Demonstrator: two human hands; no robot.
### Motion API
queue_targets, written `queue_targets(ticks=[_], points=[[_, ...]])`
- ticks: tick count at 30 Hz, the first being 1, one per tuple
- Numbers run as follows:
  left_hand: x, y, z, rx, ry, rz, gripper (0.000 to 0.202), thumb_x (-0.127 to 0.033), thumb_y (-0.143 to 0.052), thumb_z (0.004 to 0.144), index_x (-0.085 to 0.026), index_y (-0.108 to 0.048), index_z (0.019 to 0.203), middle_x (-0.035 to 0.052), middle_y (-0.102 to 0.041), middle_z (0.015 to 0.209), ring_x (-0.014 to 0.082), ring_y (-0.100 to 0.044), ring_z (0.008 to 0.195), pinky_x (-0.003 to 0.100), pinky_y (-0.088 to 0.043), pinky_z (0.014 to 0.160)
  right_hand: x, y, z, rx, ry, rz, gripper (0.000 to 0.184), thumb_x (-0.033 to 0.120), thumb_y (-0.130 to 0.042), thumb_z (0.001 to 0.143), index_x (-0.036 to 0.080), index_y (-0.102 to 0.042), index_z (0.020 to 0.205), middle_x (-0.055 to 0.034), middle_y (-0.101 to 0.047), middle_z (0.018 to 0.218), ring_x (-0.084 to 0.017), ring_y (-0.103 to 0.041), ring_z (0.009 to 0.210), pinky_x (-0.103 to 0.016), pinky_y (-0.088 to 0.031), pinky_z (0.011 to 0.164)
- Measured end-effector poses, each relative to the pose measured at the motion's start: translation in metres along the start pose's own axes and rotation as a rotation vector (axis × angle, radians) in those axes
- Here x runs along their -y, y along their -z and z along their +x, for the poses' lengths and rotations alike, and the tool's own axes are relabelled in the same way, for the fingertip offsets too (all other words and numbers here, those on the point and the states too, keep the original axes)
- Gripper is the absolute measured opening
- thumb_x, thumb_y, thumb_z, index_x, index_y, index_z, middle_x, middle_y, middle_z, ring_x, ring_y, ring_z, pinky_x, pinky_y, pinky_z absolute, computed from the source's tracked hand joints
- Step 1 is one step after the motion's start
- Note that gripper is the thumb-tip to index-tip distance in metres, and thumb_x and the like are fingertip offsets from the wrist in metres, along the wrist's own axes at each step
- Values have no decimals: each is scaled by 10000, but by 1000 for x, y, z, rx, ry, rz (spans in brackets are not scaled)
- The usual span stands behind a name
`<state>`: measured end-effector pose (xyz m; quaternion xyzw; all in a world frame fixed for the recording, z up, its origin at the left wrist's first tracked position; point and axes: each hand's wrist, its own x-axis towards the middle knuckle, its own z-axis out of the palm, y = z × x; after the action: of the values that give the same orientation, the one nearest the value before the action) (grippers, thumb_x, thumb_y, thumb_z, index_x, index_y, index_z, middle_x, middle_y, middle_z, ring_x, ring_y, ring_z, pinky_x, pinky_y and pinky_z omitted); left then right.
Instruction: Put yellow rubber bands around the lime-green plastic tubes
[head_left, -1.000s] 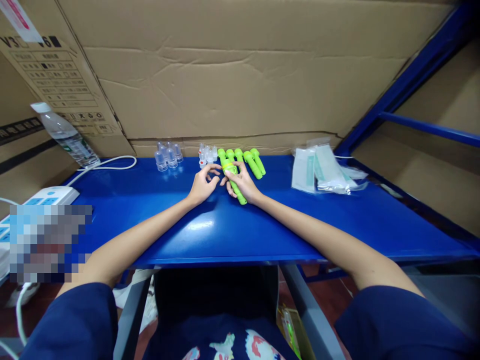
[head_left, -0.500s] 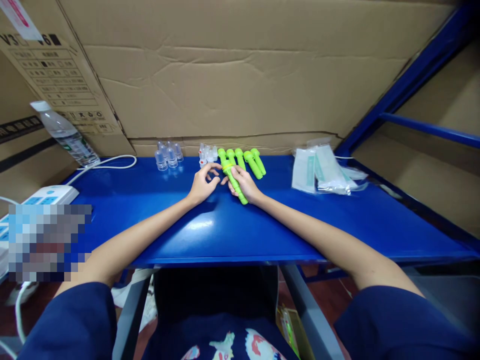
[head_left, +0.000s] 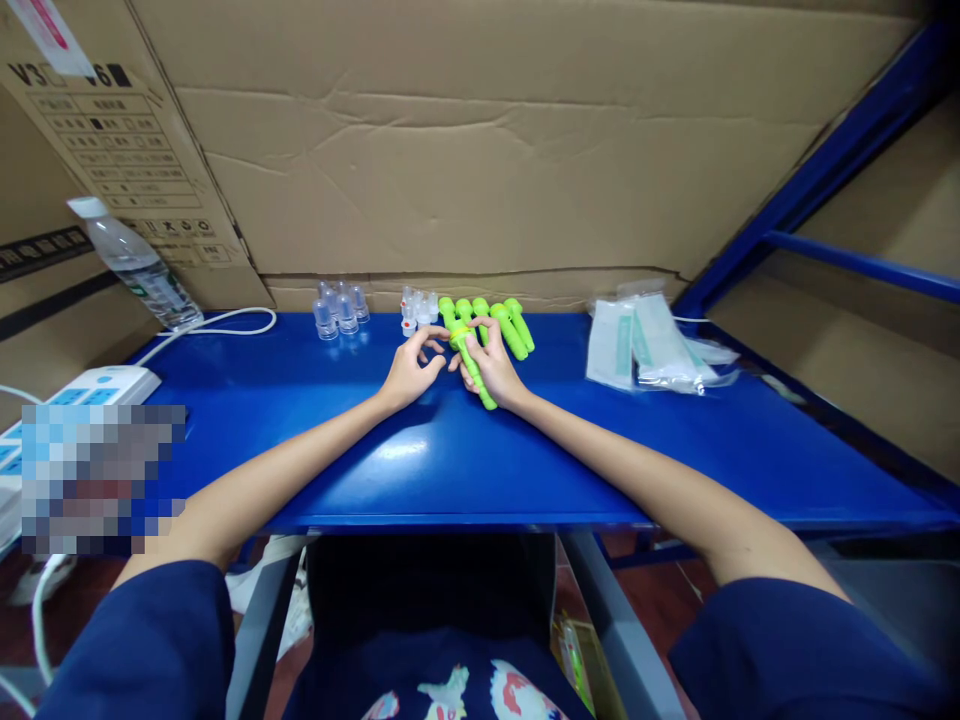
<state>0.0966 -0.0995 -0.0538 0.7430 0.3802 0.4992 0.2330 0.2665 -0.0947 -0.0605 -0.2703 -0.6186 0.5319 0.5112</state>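
A lime-green toy flashlight with a yellow ring below its wide head is gripped in my right hand, its narrow end pointing down toward me. My right index finger reaches up to the head. Beside it on the left is my left hand, palm inward, fingers curved and apart, with the index fingertip at the flashlight's head; whether it touches cannot be told. Just behind my hands lie several more green flashlights in a row. Left of these stand several small clear pieces, some with red spots.
Several clear dome-shaped caps stand farther left on the blue table. Clear bags with white-and-green packets lie at right. A water bottle, white cable and power strip are at left. Cardboard walls the back.
My right index finger has risen to the flashlight's head, and the head has shifted slightly right. My left hand stays nearly in place beside it. The view has moved slightly.
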Motion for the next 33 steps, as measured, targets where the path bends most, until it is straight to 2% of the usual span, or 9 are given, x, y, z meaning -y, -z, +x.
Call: queue_targets(ticks=[8,14,23,33], points=[[-2,0,0,45,-50,-25,433,-126,-566,770,-180,-613,1196,72,-700,1182,172,-668,943,276,-481,734,-2,-1,1,-23,47,-46,395,530,-566,953,292,-299,1120,80,-625,683,-87,-453,345,-182,-330,298],[-3,0,0,53,-31,-41,451,-119,-544,771,-180,-608,1213,67,-698,1202,164,-669,968,263,-477,742,-2,0,1,-40,78,-86,439,589,-570,944,293,-299,1121,87,-603,671,-83,-444,338,-187,-323,284],[5,1,1,104,-51,-133,527,-114,-565,745,-192,-619,1264,82,-675,1274,181,-664,990,273,-479,747,0,-1,-1,-64,92,-108,410,582,-573,945,305,-317,1108,90,-577,659,-88,-436,337,-200,-310,273],[4,1,1,86,-61,-150,490,-129,-569,764,-202,-628,1245,71,-690,1245,184,-672,978,285,-479,759,4,-3,-3,-65,119,-145,406,603,-549,958,296,-327,1103,86,-570,669,-80,-438,335,-202,-319,273]])
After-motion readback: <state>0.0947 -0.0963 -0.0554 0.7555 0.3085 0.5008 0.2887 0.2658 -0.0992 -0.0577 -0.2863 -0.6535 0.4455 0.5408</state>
